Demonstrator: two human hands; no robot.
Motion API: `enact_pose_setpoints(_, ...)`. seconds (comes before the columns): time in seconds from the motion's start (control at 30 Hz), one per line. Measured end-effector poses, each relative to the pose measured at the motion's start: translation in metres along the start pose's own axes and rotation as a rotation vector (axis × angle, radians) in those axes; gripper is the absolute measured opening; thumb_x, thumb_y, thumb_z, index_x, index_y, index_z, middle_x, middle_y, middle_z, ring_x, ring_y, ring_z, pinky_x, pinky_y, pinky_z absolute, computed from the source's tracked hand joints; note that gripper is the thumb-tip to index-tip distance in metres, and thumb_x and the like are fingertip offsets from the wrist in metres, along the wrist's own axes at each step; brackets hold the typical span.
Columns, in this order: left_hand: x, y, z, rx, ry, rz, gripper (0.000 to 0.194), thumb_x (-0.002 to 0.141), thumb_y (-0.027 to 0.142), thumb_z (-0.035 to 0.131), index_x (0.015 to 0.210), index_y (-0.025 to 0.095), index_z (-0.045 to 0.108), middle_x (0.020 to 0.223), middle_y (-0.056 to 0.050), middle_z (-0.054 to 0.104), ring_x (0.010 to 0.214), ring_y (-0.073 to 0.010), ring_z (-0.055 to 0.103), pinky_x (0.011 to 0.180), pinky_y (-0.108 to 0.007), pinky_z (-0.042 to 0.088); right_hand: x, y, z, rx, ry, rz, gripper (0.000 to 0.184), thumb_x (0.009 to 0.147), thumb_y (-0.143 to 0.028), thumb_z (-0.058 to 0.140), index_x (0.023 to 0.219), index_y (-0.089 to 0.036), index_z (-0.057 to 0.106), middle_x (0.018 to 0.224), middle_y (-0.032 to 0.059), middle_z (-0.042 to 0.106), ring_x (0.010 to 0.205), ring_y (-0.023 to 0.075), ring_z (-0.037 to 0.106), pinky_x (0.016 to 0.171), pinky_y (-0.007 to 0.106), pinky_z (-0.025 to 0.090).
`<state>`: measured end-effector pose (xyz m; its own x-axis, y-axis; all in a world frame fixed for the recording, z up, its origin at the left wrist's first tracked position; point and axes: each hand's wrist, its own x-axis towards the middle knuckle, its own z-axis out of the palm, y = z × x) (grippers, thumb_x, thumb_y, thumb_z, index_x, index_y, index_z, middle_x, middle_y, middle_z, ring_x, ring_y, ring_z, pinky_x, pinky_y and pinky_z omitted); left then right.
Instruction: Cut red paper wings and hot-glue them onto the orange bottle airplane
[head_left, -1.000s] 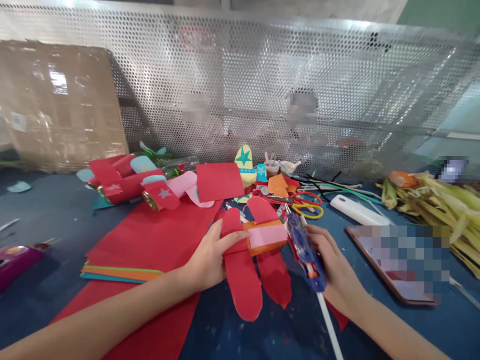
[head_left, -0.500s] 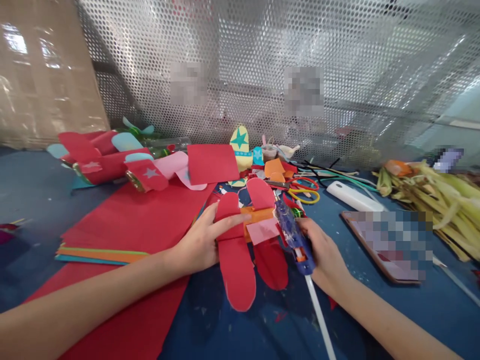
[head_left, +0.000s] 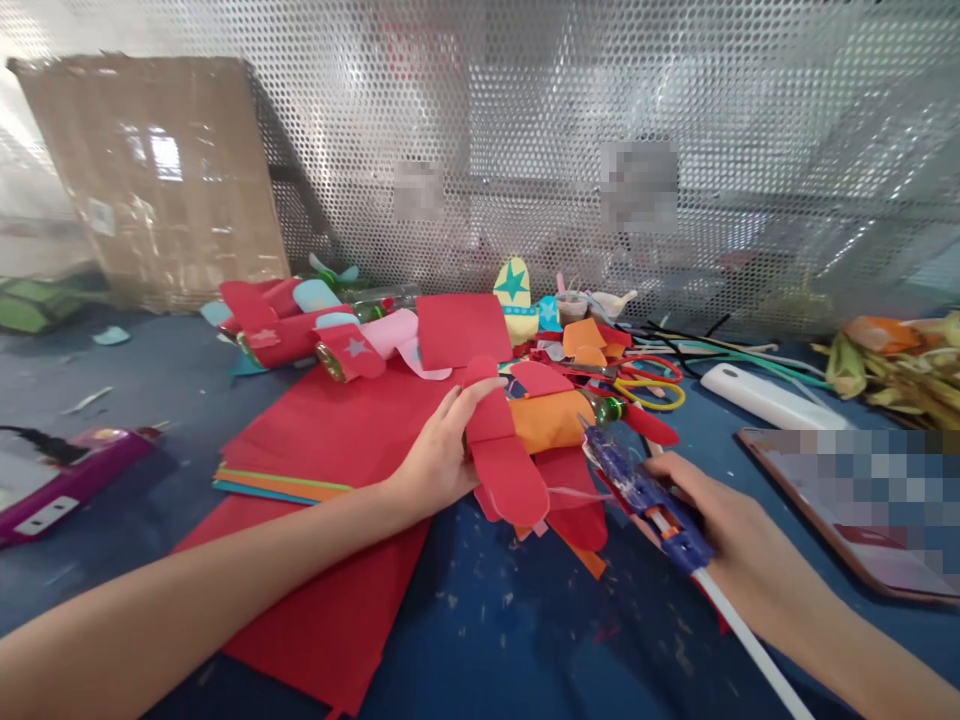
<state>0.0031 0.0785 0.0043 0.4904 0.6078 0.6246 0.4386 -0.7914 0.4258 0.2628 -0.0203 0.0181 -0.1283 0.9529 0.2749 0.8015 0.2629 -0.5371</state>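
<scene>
My left hand is closed around the left end of a small paper-covered bottle, thumb and fingers on its red paper. An orange band wraps its middle, and a green-ringed neck shows at the right. Rounded red paper strips stick out front and back like wings. Below the band hangs a thin pink strip, seen nearly edge-on. My right hand grips a blue glue gun with a long white glue stick out its back. The nozzle points at the orange band's right edge; whether they touch I cannot tell.
Red paper sheets lie left of my hands. Behind are red paper-covered bottles, scissors and scraps. A phone and white-handled tool lie right. At left sit a purple power strip and a cardboard sheet.
The pink strip has dropped from the orange band to hang below it. The bottle has turned, baring the orange paper and the neck. The glue gun has shifted right and tilted; the view has swung too.
</scene>
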Motion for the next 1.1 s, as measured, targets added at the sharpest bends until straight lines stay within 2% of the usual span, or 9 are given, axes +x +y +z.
enact_pose_setpoints(0.17,-0.002,-0.002,0.004,0.042,-0.022,-0.028,0.070,0.074,0.025,0.068,0.135,0.021,0.033,0.127,-0.013,0.053,0.115,-0.0297,0.051,0.097,-0.046,0.045,-0.003,-0.006,0.004,0.169,0.178,0.199,0.021,0.082,-0.048,0.054,0.087,-0.028,0.053,0.072,-0.0012,0.067,0.060,0.0198,0.065,0.055,0.029,0.051)
enact_pose_setpoints(0.3,-0.008,0.002,0.006,0.124,-0.140,0.085,0.078,0.075,0.030,0.070,0.140,0.021,0.028,0.130,-0.015,0.050,0.121,-0.0338,0.045,0.101,-0.050,0.042,-0.010,-0.014,0.001,0.306,0.132,0.110,0.013,0.086,-0.040,0.052,0.084,-0.029,0.057,0.069,0.0028,0.067,0.055,0.0216,0.065,0.054,0.033,0.056)
enact_pose_setpoints(0.43,-0.013,0.003,0.006,0.157,-0.163,0.194,0.073,0.080,0.027,0.067,0.141,0.027,0.029,0.131,-0.016,0.045,0.118,-0.0329,0.047,0.096,-0.051,0.046,-0.021,-0.021,0.005,0.173,0.239,0.068,0.020,0.085,-0.036,0.056,0.104,-0.033,0.063,0.092,0.0069,0.074,0.084,0.0308,0.071,0.068,0.040,0.060)
enact_pose_setpoints(0.53,-0.015,0.002,0.007,0.186,-0.152,0.224,0.071,0.081,0.028,0.066,0.142,0.027,0.029,0.128,-0.017,0.044,0.116,-0.0337,0.048,0.093,-0.053,0.047,-0.026,-0.020,0.014,0.060,0.251,0.111,0.034,0.083,-0.047,0.057,0.112,-0.029,0.062,0.107,0.0091,0.072,0.097,0.0331,0.069,0.077,0.042,0.060)
enact_pose_setpoints(0.63,-0.015,0.000,0.007,0.200,-0.156,0.230,0.068,0.083,0.029,0.064,0.142,0.027,0.031,0.125,-0.017,0.044,0.115,-0.0343,0.048,0.092,-0.054,0.048,-0.026,-0.016,0.019,0.009,0.246,0.124,0.036,0.084,-0.057,0.051,0.098,-0.028,0.067,0.095,0.0075,0.075,0.090,0.0310,0.071,0.075,0.042,0.061)
enact_pose_setpoints(0.77,-0.016,0.000,0.008,0.196,-0.150,0.219,0.070,0.081,0.027,0.065,0.142,0.027,0.031,0.126,-0.017,0.044,0.116,-0.0351,0.048,0.092,-0.054,0.048,-0.024,-0.012,0.020,0.022,0.224,0.114,0.041,0.089,-0.059,0.041,0.074,-0.030,0.065,0.067,0.0035,0.071,0.085,0.0276,0.072,0.072,0.039,0.062)
enact_pose_setpoints(0.93,-0.016,-0.001,0.009,0.176,-0.082,0.268,0.061,0.081,0.024,0.065,0.134,0.022,0.035,0.123,-0.018,0.048,0.115,-0.0334,0.050,0.092,-0.051,0.048,-0.024,-0.016,0.023,-0.028,0.224,0.105,0.045,0.085,-0.063,0.043,0.072,-0.028,0.067,0.089,0.0074,0.075,0.091,0.0296,0.071,0.069,0.039,0.063)
enact_pose_setpoints(1.03,-0.017,-0.001,0.010,0.204,-0.071,0.296,0.057,0.080,0.022,0.065,0.130,0.021,0.037,0.123,-0.019,0.048,0.116,-0.0340,0.050,0.091,-0.051,0.049,-0.027,-0.021,0.026,0.029,0.195,0.102,0.038,0.085,-0.060,0.047,0.087,-0.030,0.069,0.097,0.0058,0.075,0.096,0.0293,0.070,0.073,0.038,0.063)
enact_pose_setpoints(1.1,-0.018,0.000,0.010,0.232,-0.068,0.313,0.056,0.079,0.021,0.064,0.129,0.022,0.038,0.124,-0.019,0.048,0.117,-0.0339,0.050,0.091,-0.050,0.049,-0.029,-0.023,0.029,0.066,0.196,0.149,0.043,0.083,-0.063,0.048,0.101,-0.029,0.068,0.102,0.0060,0.074,0.097,0.0300,0.069,0.075,0.040,0.062)
